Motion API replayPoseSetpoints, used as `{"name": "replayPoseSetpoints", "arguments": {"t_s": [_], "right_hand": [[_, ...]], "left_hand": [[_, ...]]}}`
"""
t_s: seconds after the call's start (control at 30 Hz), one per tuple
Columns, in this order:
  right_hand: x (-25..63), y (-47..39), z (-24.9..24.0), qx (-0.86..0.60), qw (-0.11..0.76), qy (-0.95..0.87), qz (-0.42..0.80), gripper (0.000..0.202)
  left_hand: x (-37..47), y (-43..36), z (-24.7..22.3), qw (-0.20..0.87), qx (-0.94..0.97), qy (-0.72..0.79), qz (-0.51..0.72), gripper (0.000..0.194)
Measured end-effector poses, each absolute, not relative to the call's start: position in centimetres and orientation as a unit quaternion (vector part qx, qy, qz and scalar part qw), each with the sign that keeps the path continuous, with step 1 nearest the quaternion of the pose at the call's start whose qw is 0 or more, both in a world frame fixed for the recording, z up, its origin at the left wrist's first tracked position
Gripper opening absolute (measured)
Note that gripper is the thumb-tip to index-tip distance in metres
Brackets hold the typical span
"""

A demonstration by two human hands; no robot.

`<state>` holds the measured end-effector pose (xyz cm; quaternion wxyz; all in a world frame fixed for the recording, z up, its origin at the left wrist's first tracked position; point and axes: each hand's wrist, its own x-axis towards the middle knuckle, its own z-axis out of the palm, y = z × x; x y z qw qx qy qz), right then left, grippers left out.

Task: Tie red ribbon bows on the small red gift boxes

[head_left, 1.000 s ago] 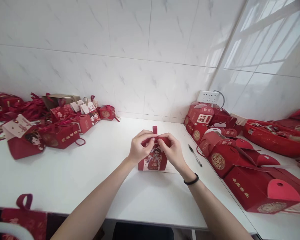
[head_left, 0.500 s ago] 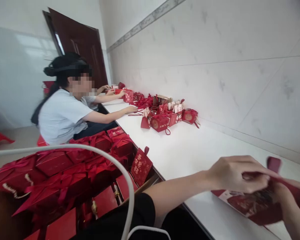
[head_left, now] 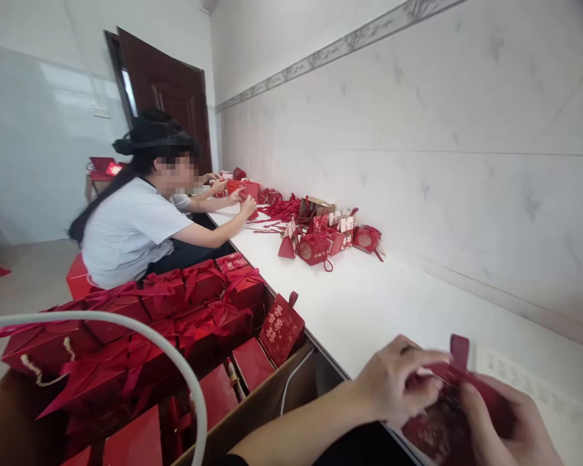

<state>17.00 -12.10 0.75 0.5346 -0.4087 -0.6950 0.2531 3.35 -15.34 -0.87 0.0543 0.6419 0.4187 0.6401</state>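
Note:
A red gift box (head_left: 430,437) with a printed pattern is between my two hands at the lower right, close to the table's near edge. My left hand (head_left: 401,382) is closed in a pinch at the box's upper left edge, near something small and pale. From the right, my right hand (head_left: 512,421) grips the box with its thumb across the top. A dark red ribbon loop (head_left: 459,353) stands up from the top between my hands. The box's lower part runs out of view.
A cardboard carton (head_left: 252,411) full of red gift boxes (head_left: 206,333) with ribbons stands left of the white table (head_left: 340,310). More red boxes (head_left: 315,246) lie farther along it. A co-worker (head_left: 136,220) sits beyond the carton. A white cable (head_left: 175,359) arcs across the view.
My hands and the gift box appear farther left and lower as the view has shifted. The box has turned in my hands. The co-worker's nearer hand has risen from the table to a red box.

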Motion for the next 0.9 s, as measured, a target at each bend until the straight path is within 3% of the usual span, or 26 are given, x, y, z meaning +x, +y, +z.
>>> {"name": "replayPoseSetpoints", "arguments": {"t_s": [0.1,0.13,0.2,0.27,0.37,0.53,0.63,0.77,0.9], "right_hand": [[16.1,-12.9,1.2,-0.406,0.554,-0.677,0.263,0.036],[16.0,-13.1,1.5,-0.400,0.564,-0.671,0.268,0.036],[15.9,-13.8,2.3,-0.389,0.578,-0.664,0.270,0.035],[15.9,-14.7,3.0,-0.378,0.564,-0.673,0.292,0.032],[16.0,-16.1,3.9,-0.323,0.511,-0.688,0.401,0.040],[16.3,-17.5,3.8,-0.262,0.479,-0.670,0.503,0.044],[15.9,-18.8,3.6,-0.224,0.412,-0.687,0.554,0.049],[14.5,-21.0,3.6,-0.154,0.354,-0.740,0.550,0.048],[12.9,-22.4,3.5,-0.156,0.341,-0.780,0.501,0.038]], "left_hand": [[2.4,-17.2,-1.6,0.220,0.588,0.412,0.660,0.080],[2.0,-18.0,-1.5,0.286,0.562,0.405,0.662,0.080],[1.0,-20.0,-1.0,0.391,0.563,0.403,0.607,0.062],[-0.1,-22.0,-0.4,0.411,0.578,0.431,0.557,0.048],[-1.4,-24.6,0.1,0.405,0.542,0.466,0.570,0.043],[-2.1,-27.6,0.9,0.477,0.295,0.475,0.678,0.048],[-2.7,-29.1,1.9,0.538,0.162,0.450,0.694,0.043],[-3.6,-31.1,2.7,0.596,0.052,0.428,0.678,0.033],[-4.2,-32.6,2.7,0.585,0.045,0.421,0.692,0.029]]}}
